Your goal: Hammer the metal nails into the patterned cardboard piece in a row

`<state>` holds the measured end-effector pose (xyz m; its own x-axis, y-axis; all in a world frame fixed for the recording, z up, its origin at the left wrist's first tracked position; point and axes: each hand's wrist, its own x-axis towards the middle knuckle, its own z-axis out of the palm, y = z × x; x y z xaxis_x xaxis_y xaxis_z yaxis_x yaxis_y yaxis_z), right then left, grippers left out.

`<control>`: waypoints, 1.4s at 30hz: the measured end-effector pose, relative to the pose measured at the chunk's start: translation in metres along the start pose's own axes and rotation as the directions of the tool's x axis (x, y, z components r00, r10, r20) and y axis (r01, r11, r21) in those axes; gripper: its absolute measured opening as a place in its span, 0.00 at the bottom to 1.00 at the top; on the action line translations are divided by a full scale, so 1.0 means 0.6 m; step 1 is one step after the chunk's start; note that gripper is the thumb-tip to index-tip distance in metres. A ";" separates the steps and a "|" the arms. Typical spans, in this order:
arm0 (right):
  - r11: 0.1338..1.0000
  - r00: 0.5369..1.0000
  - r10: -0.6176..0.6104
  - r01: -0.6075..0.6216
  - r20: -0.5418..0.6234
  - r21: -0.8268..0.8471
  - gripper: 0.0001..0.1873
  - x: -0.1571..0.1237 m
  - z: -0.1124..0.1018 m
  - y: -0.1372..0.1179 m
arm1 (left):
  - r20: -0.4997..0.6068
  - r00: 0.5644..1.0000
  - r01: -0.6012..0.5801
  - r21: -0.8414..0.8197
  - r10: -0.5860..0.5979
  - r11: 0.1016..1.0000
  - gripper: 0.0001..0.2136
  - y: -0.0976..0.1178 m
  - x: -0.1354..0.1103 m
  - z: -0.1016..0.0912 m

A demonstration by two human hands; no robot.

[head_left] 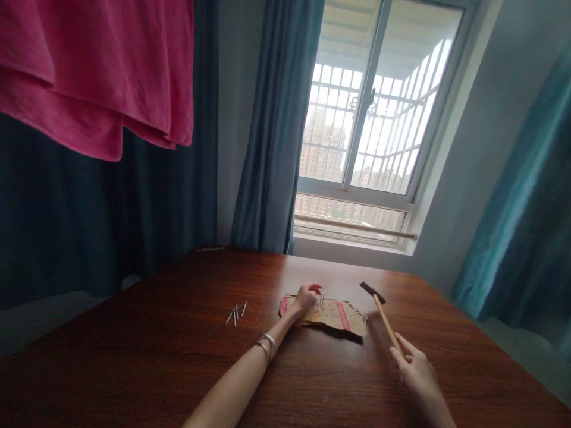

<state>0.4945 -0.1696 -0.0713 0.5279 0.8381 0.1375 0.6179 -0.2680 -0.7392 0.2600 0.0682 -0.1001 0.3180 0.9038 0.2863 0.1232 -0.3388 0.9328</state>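
Observation:
A flat piece of patterned cardboard [332, 313] with pink stripes lies on the brown wooden table [156, 356]. My left hand [307, 295] rests on its left part, fingers pinched on a nail [322, 299] that stands upright on it. Bracelets circle that wrist. My right hand [417, 371] is closed round the wooden handle of a small hammer [382, 312], whose dark head is raised above the cardboard's right end.
Several loose nails [234, 315] lie on the table left of the cardboard. Behind the table are a barred window [370, 119], blue curtains [276, 125] on both sides and a pink cloth [98, 71] hanging at the upper left.

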 end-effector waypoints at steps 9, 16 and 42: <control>0.967 0.995 0.080 -0.064 0.055 -0.248 0.29 0.034 -0.026 0.042 | -0.077 0.997 -0.024 0.012 0.025 1.000 0.21 0.005 -0.007 0.005; 0.950 0.997 0.035 -0.014 0.063 -0.311 0.27 0.033 -0.016 0.039 | -0.066 0.998 -0.013 0.036 0.016 0.999 0.21 -0.003 -0.002 0.006; 0.728 0.986 -0.167 0.130 0.010 -0.674 0.17 0.008 0.021 0.042 | -0.082 0.997 0.021 0.085 -0.014 0.996 0.21 0.010 -0.008 0.006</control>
<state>0.5051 -0.1664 -0.0977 0.4120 0.8756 0.2523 0.9105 -0.4065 -0.0760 0.2625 0.0611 -0.0965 0.2382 0.9269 0.2901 0.2098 -0.3407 0.9165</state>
